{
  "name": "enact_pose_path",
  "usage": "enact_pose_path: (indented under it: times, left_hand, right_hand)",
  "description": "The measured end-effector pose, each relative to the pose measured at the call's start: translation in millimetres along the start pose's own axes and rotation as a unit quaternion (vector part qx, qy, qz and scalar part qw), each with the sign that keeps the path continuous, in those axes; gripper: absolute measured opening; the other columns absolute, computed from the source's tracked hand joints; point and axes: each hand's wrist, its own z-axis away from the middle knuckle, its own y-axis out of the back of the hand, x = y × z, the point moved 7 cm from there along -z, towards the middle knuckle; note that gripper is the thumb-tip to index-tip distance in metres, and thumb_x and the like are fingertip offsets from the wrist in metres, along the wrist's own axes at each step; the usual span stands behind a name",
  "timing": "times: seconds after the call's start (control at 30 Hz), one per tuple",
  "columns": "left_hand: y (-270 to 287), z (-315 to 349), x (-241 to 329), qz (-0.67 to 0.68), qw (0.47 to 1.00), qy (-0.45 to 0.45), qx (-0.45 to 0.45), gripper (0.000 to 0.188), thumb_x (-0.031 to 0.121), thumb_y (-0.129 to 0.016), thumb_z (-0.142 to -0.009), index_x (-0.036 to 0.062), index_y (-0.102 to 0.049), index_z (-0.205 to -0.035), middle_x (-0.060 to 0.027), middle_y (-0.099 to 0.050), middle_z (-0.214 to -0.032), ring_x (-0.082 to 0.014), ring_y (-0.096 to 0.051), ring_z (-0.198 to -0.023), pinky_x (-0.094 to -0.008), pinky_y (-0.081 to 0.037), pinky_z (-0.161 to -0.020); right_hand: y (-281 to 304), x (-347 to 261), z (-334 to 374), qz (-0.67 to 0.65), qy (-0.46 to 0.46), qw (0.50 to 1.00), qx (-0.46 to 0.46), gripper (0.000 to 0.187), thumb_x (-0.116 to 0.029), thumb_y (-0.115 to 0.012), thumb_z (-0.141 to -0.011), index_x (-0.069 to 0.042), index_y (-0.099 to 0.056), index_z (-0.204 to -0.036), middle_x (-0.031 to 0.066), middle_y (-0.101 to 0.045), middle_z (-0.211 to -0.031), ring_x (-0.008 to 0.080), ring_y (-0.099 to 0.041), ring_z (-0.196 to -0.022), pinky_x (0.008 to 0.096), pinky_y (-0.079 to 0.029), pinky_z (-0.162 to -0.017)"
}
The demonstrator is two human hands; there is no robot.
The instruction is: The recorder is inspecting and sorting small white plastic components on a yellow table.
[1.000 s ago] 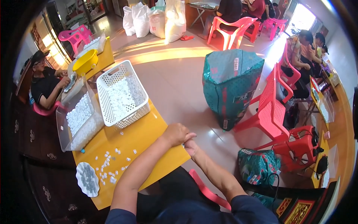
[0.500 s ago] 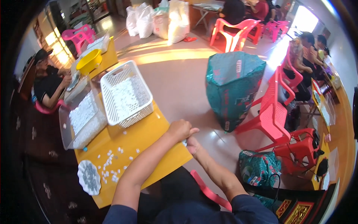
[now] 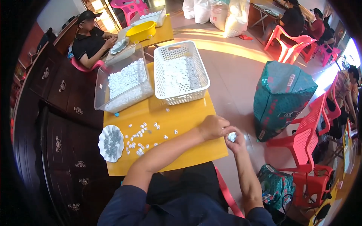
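Observation:
My left hand (image 3: 213, 127) is closed, its fingertips meeting my right hand at the right edge of the yellow table (image 3: 188, 148). Whatever its fingers pinch is hidden. Curled round a small bunch of white pieces (image 3: 232, 136), my right hand (image 3: 239, 144) is held just past the table edge. Many loose small white pieces (image 3: 140, 151) lie scattered on the table, left of my forearm. Beside them stands a white scalloped dish (image 3: 101, 139) holding small grey parts.
A white perforated basket (image 3: 181, 98) and a clear plastic bin (image 3: 98, 98), both filled with white pieces, stand at the table's far side. A person (image 3: 88, 43) works beyond the bin near a yellow tub (image 3: 141, 34). Right are a green sack (image 3: 281, 98) and red chairs (image 3: 298, 139).
The view has swung left, so the table and containers appear farther right. My right hand has turned, and the white bunch in it shows more. Both hands stay together.

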Motion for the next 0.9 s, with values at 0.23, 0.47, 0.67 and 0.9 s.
enact_pose_path:
  times: [0.23,0.47,0.67,0.9]
  left_hand:
    - [153.4,-46.4,-17.2,0.046,0.973,0.061,0.217,0.035,0.038,-0.067,-0.094,0.0054,-0.075,-0.083,-0.0167,-0.062,-0.062,-0.0286,-0.063,-0.055,-0.0383,-0.049,-0.055]
    - [241.3,-36.7,-90.2,-0.024,0.962,0.207,0.178,0.055,0.048,-0.042,-0.101,0.0006,-0.070,-0.102,-0.0198,-0.071,-0.092,-0.0323,-0.067,-0.091,-0.0388,-0.048,-0.084]
    - [226.0,39.6,-53.2,0.040,0.959,0.203,0.196,0.041,0.032,-0.046,-0.103,-0.0011,-0.070,-0.105,-0.0110,-0.068,-0.082,-0.0181,-0.065,-0.079,-0.0327,-0.050,-0.076]
    - [125.6,166.8,-8.7,0.243,0.915,0.297,0.125,0.025,0.019,-0.056,-0.101,-0.0004,-0.071,-0.104,-0.0067,-0.071,-0.083,-0.0110,-0.064,-0.068,-0.0251,-0.053,-0.063]
  right_hand:
    - [-221.8,-20.0,58.9,0.033,0.102,0.989,-0.099,0.017,-0.014,-0.057,-0.096,0.002,-0.062,-0.099,0.0145,-0.068,-0.100,0.0272,-0.068,-0.091,0.0332,-0.060,-0.077]
    - [-380.1,52.2,16.5,0.384,0.265,0.872,-0.150,0.034,-0.033,-0.055,-0.094,-0.003,-0.066,-0.104,0.0077,-0.063,-0.090,0.0188,-0.058,-0.080,0.0354,-0.050,-0.076]
    - [-376.5,61.7,43.9,0.518,0.510,0.672,-0.141,0.048,-0.035,-0.054,-0.097,0.005,-0.061,-0.123,0.0253,-0.064,-0.121,0.0370,-0.059,-0.120,0.0416,-0.043,-0.105]
    - [-427.0,155.0,174.1,0.529,0.442,0.619,-0.375,0.023,-0.017,-0.061,-0.095,-0.001,-0.066,-0.111,0.0122,-0.071,-0.103,0.0220,-0.068,-0.095,0.0335,-0.053,-0.085]
